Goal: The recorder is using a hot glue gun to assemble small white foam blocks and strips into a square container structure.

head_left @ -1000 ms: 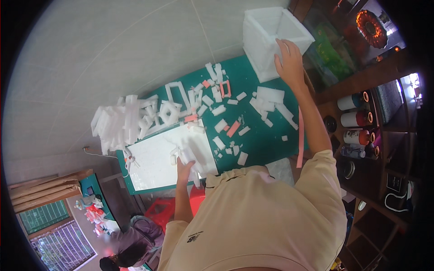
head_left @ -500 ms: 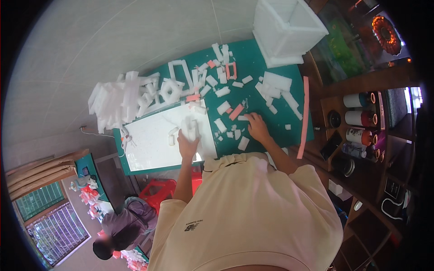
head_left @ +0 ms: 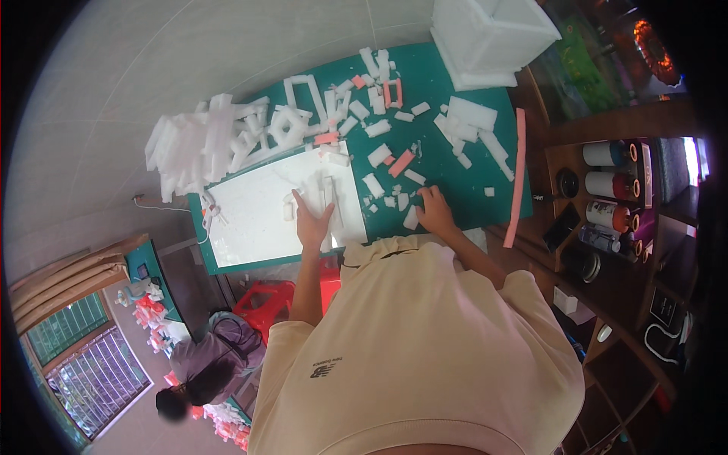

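My left hand (head_left: 311, 225) is on the white board (head_left: 246, 227), its thumb and index finger stretched wide apart. White foam strips (head_left: 327, 193) stand upright between and just beyond those fingers, and two small foam pieces (head_left: 288, 208) lie left of the fingertips. Over the green tabletop my right hand (head_left: 437, 212) hovers or rests with bent, parted fingers and nothing visible in them. Beside its thumb lies a white foam block (head_left: 412, 218); a thin white strip (head_left: 415, 177) and a pink foam block (head_left: 401, 163) are just beyond its fingertips.
Piled white foam strips (head_left: 193, 144) and a foam frame (head_left: 305, 95) line the back. A large white foam box (head_left: 485, 45) stands far right, near flat foam sheets (head_left: 470, 114) and a long pink strip (head_left: 519, 174). Left, another person (head_left: 220, 356) sits beyond a red stool (head_left: 265, 303).
My left hand's thumb and index finger have spread wider near the upright strips. My right hand has drawn back from the thin white strip, which now lies apart from it. The view has shifted slightly.
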Tool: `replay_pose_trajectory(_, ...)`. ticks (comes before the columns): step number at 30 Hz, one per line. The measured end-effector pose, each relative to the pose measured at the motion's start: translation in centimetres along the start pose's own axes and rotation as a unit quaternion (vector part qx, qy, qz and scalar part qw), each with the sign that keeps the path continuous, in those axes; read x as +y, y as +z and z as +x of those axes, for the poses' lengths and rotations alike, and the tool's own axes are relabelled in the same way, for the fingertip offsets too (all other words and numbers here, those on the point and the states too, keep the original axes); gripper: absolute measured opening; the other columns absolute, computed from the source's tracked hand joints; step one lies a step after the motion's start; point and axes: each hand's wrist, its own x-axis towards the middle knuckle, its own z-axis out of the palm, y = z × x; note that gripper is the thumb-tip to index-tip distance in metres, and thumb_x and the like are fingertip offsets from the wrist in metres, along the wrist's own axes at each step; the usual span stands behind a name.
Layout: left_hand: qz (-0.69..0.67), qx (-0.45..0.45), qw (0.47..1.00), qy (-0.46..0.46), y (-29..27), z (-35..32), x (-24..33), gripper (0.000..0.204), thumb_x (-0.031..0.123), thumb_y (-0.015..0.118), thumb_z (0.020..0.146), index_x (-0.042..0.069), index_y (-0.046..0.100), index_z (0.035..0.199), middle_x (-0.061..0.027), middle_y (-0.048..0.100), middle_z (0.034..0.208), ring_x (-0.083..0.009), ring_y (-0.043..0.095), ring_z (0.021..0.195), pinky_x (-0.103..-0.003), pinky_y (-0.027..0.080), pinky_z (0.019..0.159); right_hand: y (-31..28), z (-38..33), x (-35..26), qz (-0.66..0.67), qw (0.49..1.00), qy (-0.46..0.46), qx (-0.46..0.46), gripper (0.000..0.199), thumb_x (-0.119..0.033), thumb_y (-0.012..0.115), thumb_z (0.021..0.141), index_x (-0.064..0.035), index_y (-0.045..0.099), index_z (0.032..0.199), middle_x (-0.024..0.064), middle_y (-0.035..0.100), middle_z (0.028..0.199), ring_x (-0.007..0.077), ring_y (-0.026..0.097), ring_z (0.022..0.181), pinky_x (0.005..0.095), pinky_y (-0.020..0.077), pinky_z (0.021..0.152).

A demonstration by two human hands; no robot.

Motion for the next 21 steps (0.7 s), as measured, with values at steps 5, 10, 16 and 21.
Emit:
replay_pose_trajectory(5,-0.103,-0.043,0.994,-0.008,0.2,0.1,-1.0,0.108,0.036,0.076,0.071,0.005,0.004,0.147,-0.0314,0.050,0.123,-0.0412,0.052,0.113,-0.041,0.042,0.093,0.7,-1.7,-0.6,0.048,0.994,0.062,-0.070,0.043,-0.016,0.066,0.073,-0.0060,0.047,0.110,0.0171,0.045,0.105,0.0383,0.054,0.093,0.0445,0.0471,0.079)
replay_pose_trajectory(10,-0.171,-0.043,0.984,0.017,0.8,1.1,-3.5,0.105,0.024,0.077,0.070,0.005,0.007,0.146,-0.0298,0.045,0.130,-0.0353,0.051,0.116,-0.038,0.042,0.095,2.2,-1.1,-0.7,0.046,0.989,0.096,-0.103,0.048,-0.011,0.066,0.069,-0.0065,0.044,0.111,0.0188,0.042,0.108,0.0408,0.054,0.093,0.0448,0.0466,0.081)
replay_pose_trajectory(16,-0.281,-0.132,0.949,-0.052,0.8,1.5,-5.3,0.101,0.009,0.075,0.069,0.012,0.011,0.147,-0.0251,0.039,0.135,-0.0349,0.051,0.114,-0.039,0.046,0.092,3.1,-1.0,-0.1,0.066,0.993,0.075,-0.057,0.048,-0.010,0.063,0.068,-0.0079,0.046,0.113,0.0186,0.044,0.107,0.0400,0.052,0.096,0.0444,0.0455,0.083)
replay_pose_trajectory(21,-0.281,-0.125,0.951,-0.033,1.2,1.1,-5.7,0.099,0.014,0.077,0.069,0.010,0.014,0.146,-0.0261,0.039,0.134,-0.0343,0.052,0.112,-0.039,0.047,0.090,3.4,-1.1,0.0,0.077,0.994,0.076,-0.020,0.050,-0.007,0.062,0.069,-0.0082,0.045,0.116,0.0193,0.043,0.108,0.0403,0.052,0.097,0.0447,0.0454,0.084)
